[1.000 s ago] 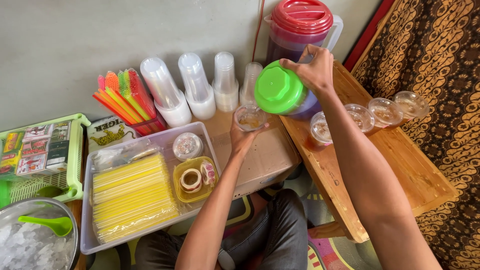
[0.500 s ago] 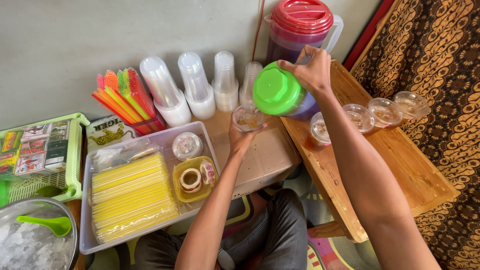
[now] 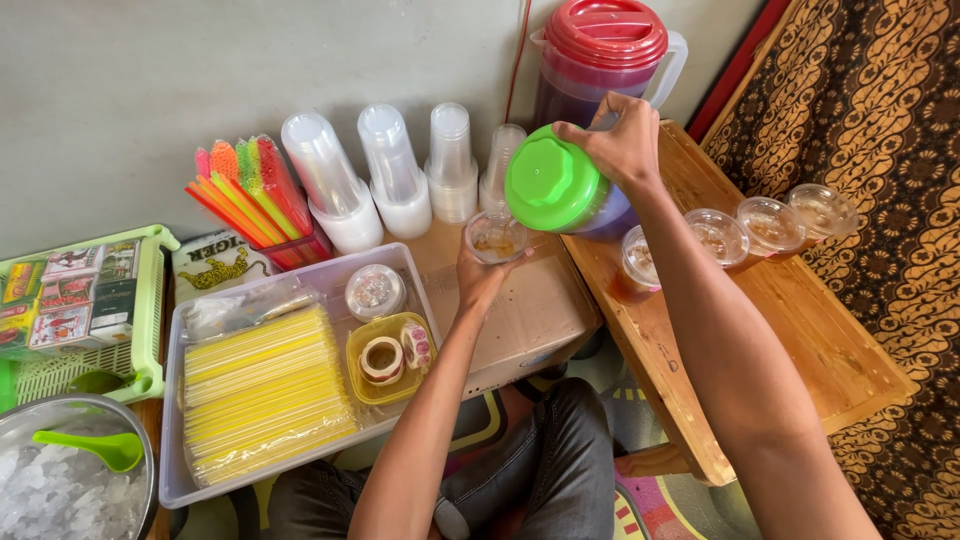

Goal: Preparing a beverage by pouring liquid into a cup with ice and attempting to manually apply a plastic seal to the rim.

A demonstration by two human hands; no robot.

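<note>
My left hand [image 3: 482, 276] holds a clear plastic cup [image 3: 496, 237] from below, with a little amber liquid in it. My right hand [image 3: 622, 141] grips a pitcher with a green lid [image 3: 552, 184] and tilts it toward the cup, its lid facing me. The cup sits just left of the pitcher's rim. Behind stands a second pitcher with a red lid [image 3: 606, 52], dark liquid inside.
Several filled cups [image 3: 744, 233] line a wooden bench [image 3: 800, 330]. Stacks of clear cups [image 3: 388, 178] and coloured straws [image 3: 250, 196] lean on the wall. A clear tray [image 3: 190, 480] holds yellow straws [image 3: 262, 392] and tape rolls [image 3: 388, 356]. A green basket [image 3: 80, 310] and an ice bowl [image 3: 62, 480] sit left.
The cup in my left hand has risen slightly toward the green-lidded pitcher. The pitcher stays tilted in my right hand.
</note>
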